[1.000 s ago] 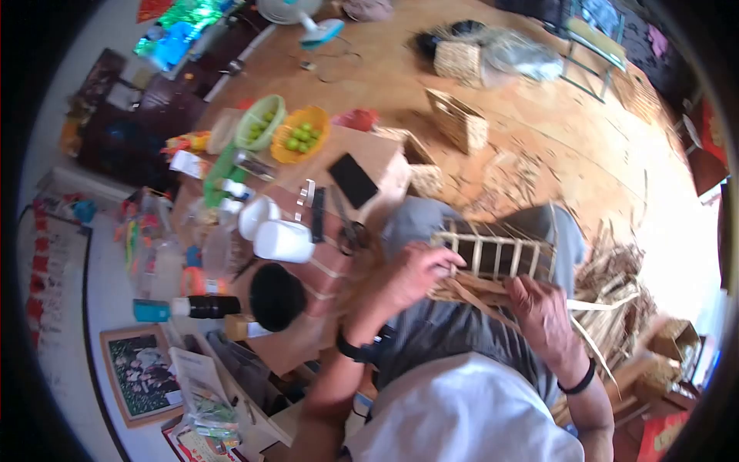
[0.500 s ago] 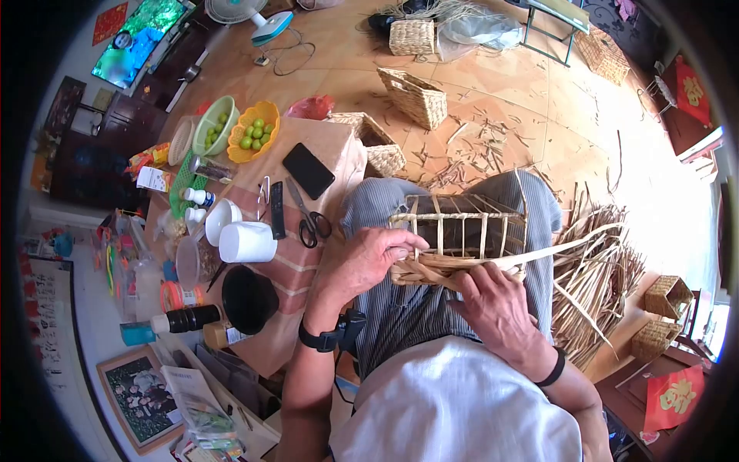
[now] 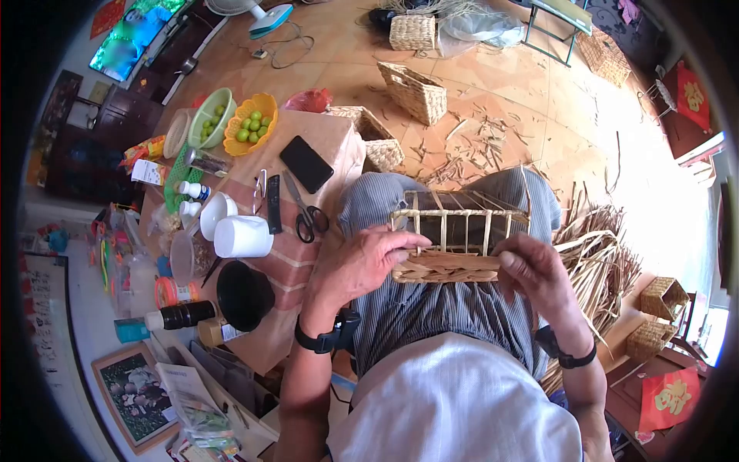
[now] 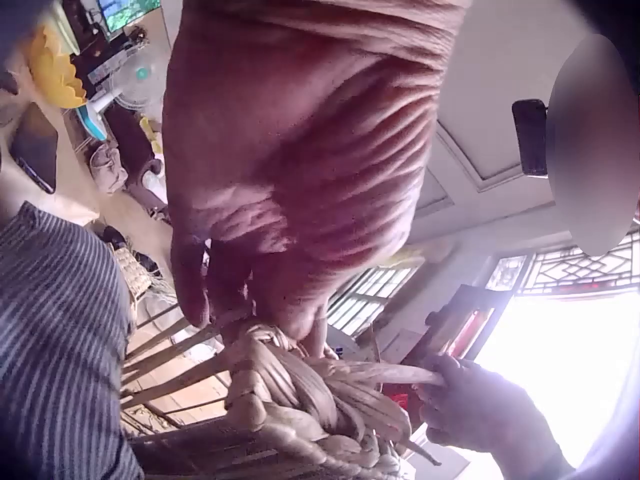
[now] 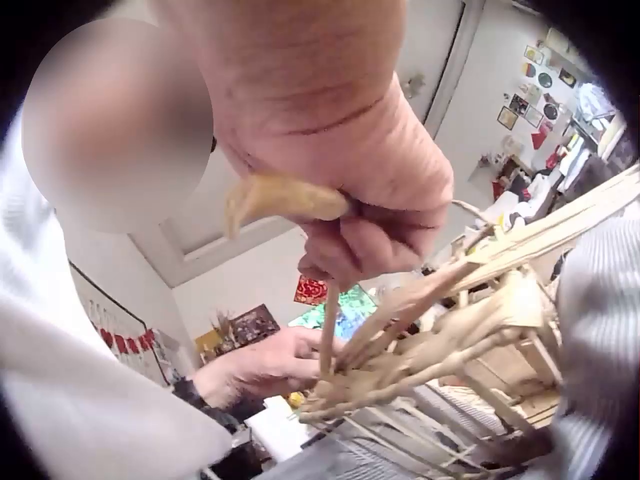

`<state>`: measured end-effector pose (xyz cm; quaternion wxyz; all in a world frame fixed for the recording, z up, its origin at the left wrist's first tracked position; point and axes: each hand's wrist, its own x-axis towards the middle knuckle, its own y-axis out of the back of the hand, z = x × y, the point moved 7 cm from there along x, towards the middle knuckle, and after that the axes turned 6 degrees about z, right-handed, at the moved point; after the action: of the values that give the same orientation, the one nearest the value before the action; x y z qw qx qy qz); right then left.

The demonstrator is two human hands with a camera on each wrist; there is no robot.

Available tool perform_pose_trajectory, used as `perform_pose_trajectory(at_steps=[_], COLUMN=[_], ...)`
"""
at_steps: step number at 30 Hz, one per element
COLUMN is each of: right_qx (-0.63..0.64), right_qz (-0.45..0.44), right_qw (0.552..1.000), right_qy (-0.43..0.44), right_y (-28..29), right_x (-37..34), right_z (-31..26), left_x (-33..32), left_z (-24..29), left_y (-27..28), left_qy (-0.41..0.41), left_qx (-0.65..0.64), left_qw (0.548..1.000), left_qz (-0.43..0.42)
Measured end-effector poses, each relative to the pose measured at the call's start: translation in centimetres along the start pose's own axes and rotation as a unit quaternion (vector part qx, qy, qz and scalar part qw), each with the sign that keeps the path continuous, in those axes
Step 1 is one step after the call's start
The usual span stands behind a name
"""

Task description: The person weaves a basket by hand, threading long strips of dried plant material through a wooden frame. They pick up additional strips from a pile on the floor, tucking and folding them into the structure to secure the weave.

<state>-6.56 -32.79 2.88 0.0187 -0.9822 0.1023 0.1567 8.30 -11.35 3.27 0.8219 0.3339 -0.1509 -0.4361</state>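
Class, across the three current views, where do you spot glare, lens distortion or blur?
Head view: lines bow and corners go black, glare bleaches the floor at right, yet the woven basket reads clearly; left wrist view: the window behind the right hand is blown out white; right wrist view: a blurred oval at upper left hides detail.

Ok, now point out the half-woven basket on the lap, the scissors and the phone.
Basket (image 3: pixel 448 269), head view, on its woven band.
Scissors (image 3: pixel 300 199), head view, on the blades near the handles.
Phone (image 3: pixel 306 164), head view, on its dark screen.
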Motion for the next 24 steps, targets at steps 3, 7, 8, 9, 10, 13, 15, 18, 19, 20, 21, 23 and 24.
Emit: perform_pose_trajectory(at_steps=[3,7,8,9,10,13,15,18,19,20,21,23,24], right_qx=[0.154,0.379,0.434,0.488,0.518,0.304,0.212,-0.03,-0.021,-0.011,-0.001,-0.142,-0.156], right_qz=[-0.056,-0.114,-0.106,-0.098,-0.132,-0.096,-0.094,-0.077,-0.078,-0.081,-0.084,-0.142,-0.178], right_qw=[0.986,0.919,0.895,0.867,0.845,0.943,0.965,0.982,0.983,0.984,0.985,0.927,0.908], right_qy=[0.006,0.004,-0.013,-0.03,0.002,0.099,0.122,0.171,0.165,0.158,0.15,0.317,0.346], right_y=[-0.3,-2.1,-2.7,-3.1,-3.4,-4.0,-5.2,-6.8,-7.0,-7.3,-7.6,-9.0,-10.1], right_x=[0.6,1.3,1.6,1.8,2.0,2.1,1.9,2.2,2.3,2.4,2.4,1.5,1.1], right_z=[-0.4,-0.5,-0.3,0.1,0.4,-0.2,-0.8,-1.7,-1.9,-1.9,-2.1,-5.0,-5.0], left_x=[-0.8,-1.1,-1.0,-1.0,-1.0,-0.8,-0.8,-0.7,-0.6,-0.7,-0.8,-0.6,-0.4], left_z=[-0.3,-0.2,-0.1,-0.1,0.0,0.3,0.1,0.2,0.2,-0.3,-1.2,-2.2,-2.2], left_y=[-0.8,-1.1,-1.0,-1.0,-1.0,-0.8,-0.9,-0.9,-0.7,-0.8,-0.7,-1.1,-1.2], left_qy=[0.008,0.028,0.028,0.028,0.028,-0.018,-0.01,-0.009,-0.01,-0.012,-0.013,-0.023,-0.033], left_qx=[0.009,0.028,0.026,0.025,0.024,0.058,0.054,0.038,0.031,0.009,-0.013,-0.038,-0.041], left_qw=[1.0,0.999,0.999,0.999,0.998,0.996,0.996,0.996,0.997,0.998,0.998,0.999,0.998], left_qz=[0.002,0.026,0.032,0.039,0.046,0.07,0.076,0.076,0.075,0.064,0.053,0.03,0.019])
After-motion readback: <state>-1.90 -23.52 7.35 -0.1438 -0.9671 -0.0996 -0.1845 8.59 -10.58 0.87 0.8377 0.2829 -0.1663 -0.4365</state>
